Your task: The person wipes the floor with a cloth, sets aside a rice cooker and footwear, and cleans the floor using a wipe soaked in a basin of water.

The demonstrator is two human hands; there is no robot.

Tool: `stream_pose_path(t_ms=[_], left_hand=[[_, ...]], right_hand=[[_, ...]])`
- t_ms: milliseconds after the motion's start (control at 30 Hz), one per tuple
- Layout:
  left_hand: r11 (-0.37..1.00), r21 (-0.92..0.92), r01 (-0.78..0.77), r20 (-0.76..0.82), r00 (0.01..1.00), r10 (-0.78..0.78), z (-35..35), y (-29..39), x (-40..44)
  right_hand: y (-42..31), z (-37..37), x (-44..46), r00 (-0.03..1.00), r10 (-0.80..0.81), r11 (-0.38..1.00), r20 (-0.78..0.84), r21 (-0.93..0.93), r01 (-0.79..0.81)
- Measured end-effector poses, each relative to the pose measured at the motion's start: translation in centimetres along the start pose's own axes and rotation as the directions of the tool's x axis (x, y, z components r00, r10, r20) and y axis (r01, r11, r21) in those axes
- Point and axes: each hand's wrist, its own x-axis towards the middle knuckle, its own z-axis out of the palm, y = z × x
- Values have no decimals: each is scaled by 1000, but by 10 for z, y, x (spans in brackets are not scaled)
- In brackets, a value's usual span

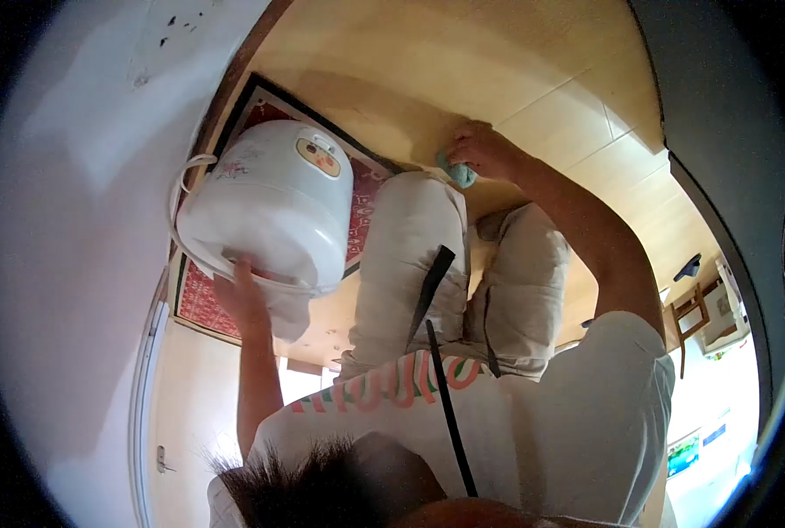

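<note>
A white rice cooker (269,211) with a flower print and a small control panel is tilted on a red patterned mat (200,304). My left hand (243,299) is at the cooker's near end, its fingers hooked at the carrying handle (174,216); part of the hand is hidden. A pale, cloth-like shape (288,314) hangs just beside that hand, and I cannot make out what it is. Over the floor, to the right of the cooker, my right hand (485,151) is closed on a pale green cloth (459,172).
My bent knees in light trousers (414,246) come between the cooker and my right arm. A white wall (102,220) rises close on the left. Tan flooring (551,79) stretches ahead. A door (186,414) is at lower left, and a wooden chair (691,312) at far right.
</note>
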Motion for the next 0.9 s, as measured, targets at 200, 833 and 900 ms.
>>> stream_pose_path(t_ms=[200, 833, 900], left_hand=[[997, -39, -66, 8, 998, 67, -6, -12, 4], [996, 85, -23, -71, 997, 29, -11, -30, 15], [988, 154, -10, -82, 996, 23, -11, -33, 22]], right_hand=[[-6, -52, 65, 965, 253, 930, -72, 293, -222], [-4, 16, 0, 831, -115, 970, 544, -117, 211], [6, 23, 28, 965, -138, 988, 221, -29, 148]])
